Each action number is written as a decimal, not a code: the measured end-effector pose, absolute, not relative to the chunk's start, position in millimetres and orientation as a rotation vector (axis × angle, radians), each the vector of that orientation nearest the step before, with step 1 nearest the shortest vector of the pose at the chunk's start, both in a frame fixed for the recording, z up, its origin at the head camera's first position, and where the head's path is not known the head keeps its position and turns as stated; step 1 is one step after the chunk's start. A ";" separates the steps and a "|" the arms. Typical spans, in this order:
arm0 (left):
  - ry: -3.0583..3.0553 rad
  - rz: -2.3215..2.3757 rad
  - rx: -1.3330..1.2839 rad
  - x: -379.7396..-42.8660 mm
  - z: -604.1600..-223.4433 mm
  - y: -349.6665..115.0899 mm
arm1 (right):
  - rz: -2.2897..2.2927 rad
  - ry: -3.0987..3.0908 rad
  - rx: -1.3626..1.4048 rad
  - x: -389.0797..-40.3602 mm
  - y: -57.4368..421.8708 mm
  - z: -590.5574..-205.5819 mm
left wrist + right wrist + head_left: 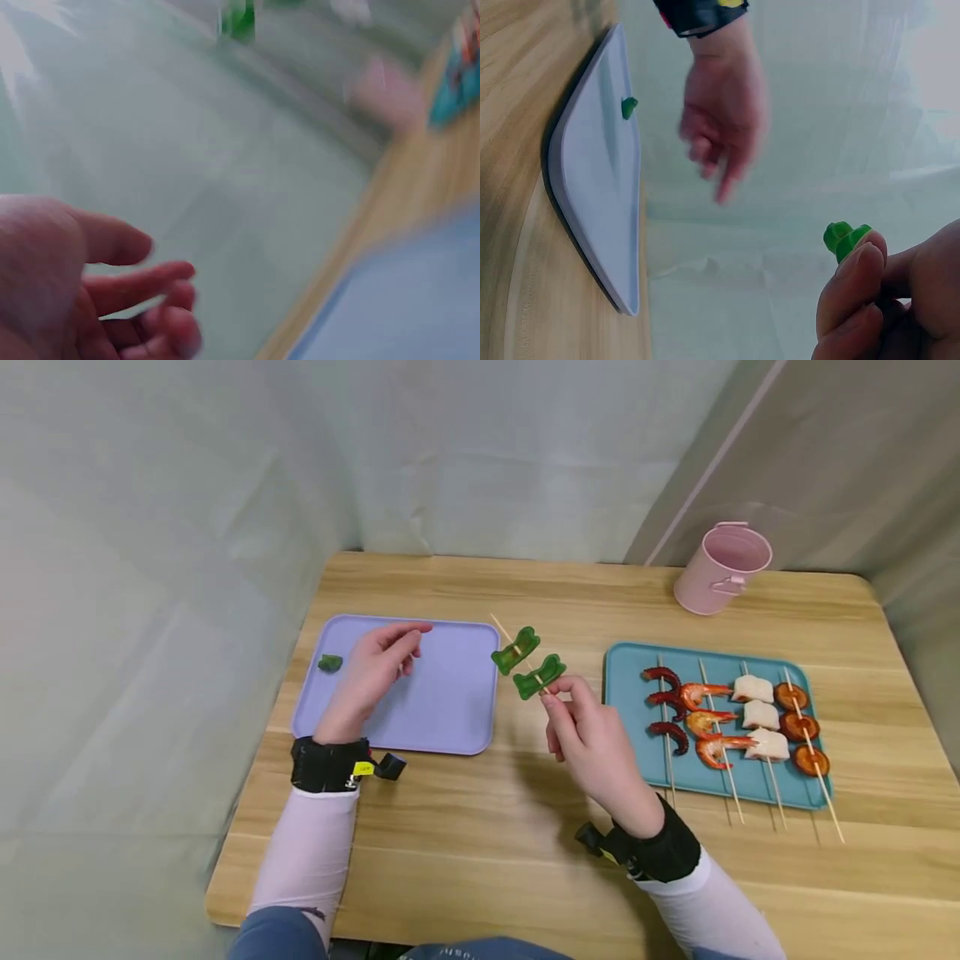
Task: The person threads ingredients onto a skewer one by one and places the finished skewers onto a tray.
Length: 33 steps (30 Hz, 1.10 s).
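Observation:
My right hand pinches a thin wooden skewer near its lower end, in the air between two trays. Two green pepper pieces are threaded on that skewer, one above the other. Over the purple tray hovers my left hand, its fingers loosely bent with nothing between them. A single green pepper piece lies at the tray's left side. In the right wrist view the left hand is blurred, and the pepper pieces show end-on past the right fingertips.
On the right, a teal tray carries several skewers of octopus tentacles, shrimp, white cubes and browned round slices. A pink bucket stands behind it. Curtains hang beyond the wooden table.

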<state>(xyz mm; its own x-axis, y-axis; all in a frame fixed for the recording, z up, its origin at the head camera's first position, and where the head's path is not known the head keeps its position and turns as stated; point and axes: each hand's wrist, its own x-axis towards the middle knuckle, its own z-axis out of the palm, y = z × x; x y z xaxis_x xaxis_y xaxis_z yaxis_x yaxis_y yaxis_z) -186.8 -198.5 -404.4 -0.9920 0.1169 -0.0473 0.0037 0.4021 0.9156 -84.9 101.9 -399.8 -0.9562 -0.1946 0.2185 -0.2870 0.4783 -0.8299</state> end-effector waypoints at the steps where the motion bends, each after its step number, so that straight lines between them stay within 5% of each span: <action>1: 2.658 1.530 0.101 -189.0 -407.7 -210.7 | 1.498 -2.623 0.432 -85.0 101.8 -399.5; 15: 3.180 0.389 0.133 -193.2 -446.5 -314.5 | 1.495 -2.621 0.404 -85.8 105.6 -399.1; 33: 3.177 0.580 0.092 -192.7 -461.9 -320.9 | 1.472 -2.605 0.391 -84.1 109.8 -394.5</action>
